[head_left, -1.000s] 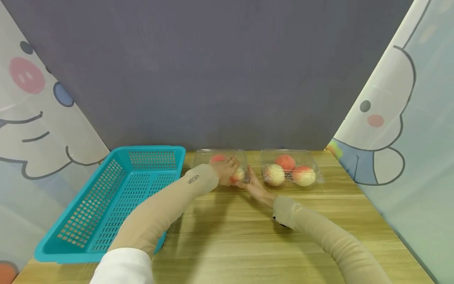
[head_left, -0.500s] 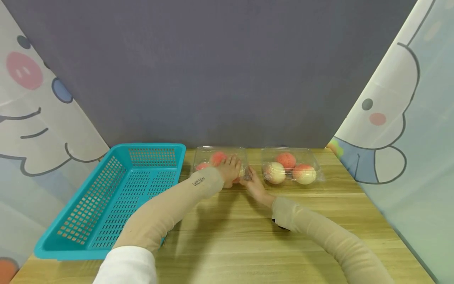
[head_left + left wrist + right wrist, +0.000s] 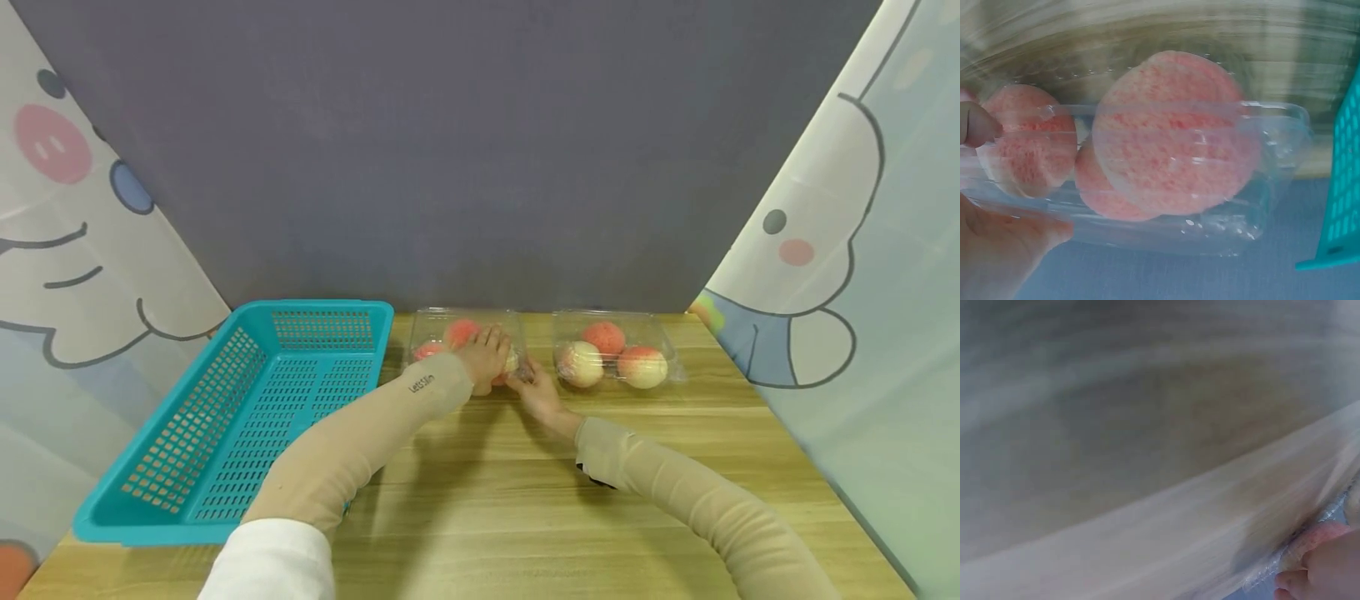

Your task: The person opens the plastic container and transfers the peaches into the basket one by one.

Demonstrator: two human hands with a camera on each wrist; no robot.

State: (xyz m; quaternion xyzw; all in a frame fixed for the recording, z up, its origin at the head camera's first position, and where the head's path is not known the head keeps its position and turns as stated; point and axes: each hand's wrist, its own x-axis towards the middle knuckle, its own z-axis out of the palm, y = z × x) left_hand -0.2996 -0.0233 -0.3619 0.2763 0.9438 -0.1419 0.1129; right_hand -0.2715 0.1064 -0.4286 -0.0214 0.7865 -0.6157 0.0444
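Observation:
Two clear plastic clamshell boxes with round pink-and-cream peaches stand along the back of the table. Over the lid of the left box (image 3: 426,327) my left hand (image 3: 486,357) presses with fingers laid fairly straight, partly covering the peaches (image 3: 462,332). At that box's front right corner my right hand (image 3: 538,396) pinches the edge. The left wrist view shows a large peach (image 3: 1175,134) close behind the clear plastic, with part of my left hand (image 3: 997,244) at the side. In the right wrist view, curled fingers (image 3: 1297,578) sit against the box beside a peach (image 3: 1316,539).
The right box (image 3: 637,327) holds three peaches. A turquoise plastic basket (image 3: 225,400) stands on the left of the wooden table (image 3: 480,517). A dark grey panel (image 3: 480,158) rises right behind the boxes, and printed cartoon sheets (image 3: 825,208) flank both sides.
My left hand has shifted slightly right on the lid, uncovering a pink peach at the box's left. My right hand stays at the corner, its fingers drawn in a little.

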